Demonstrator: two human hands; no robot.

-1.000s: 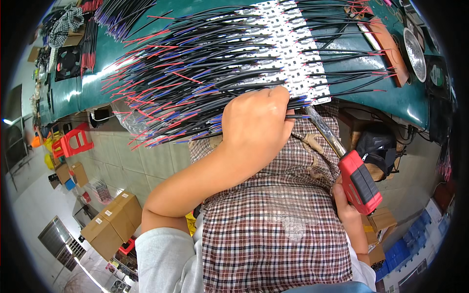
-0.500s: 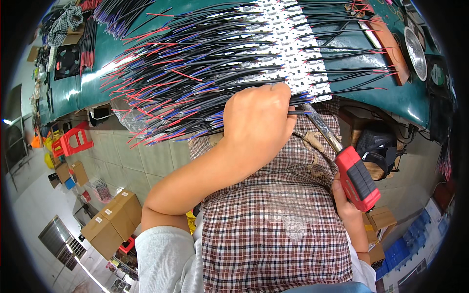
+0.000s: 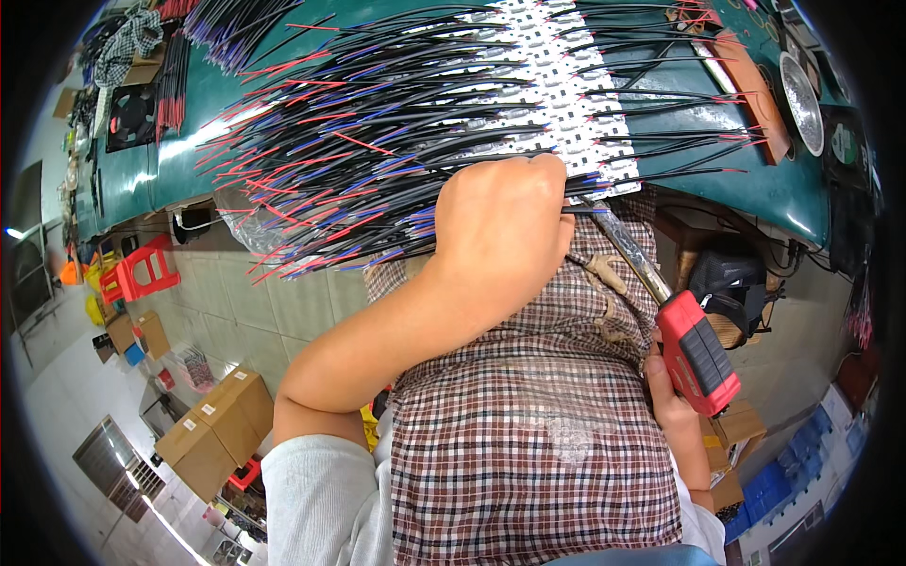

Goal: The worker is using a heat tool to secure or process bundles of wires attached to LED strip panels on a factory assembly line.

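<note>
A panel of white circuit boards lies on the green table, reaching past its near edge. Rows of black wires with red and blue ends fan out from it to the left. At the near end of the panel, my left hand is closed on a black wire, whose end sticks out to the right of the fingers; the fingertips are mostly hidden. My right hand grips a soldering iron with a red and black handle. Its metal barrel slants up to the left, with the tip close to the held wire.
The green table carries an orange-brown block, a round metal dish and a small black fan. More wire bundles lie at the far left. On the floor stand a red stool, cardboard boxes and a black bag.
The soldering iron's handle and my right hand have shifted slightly right and down. My left hand has moved a little to the right, still closed on the wire.
</note>
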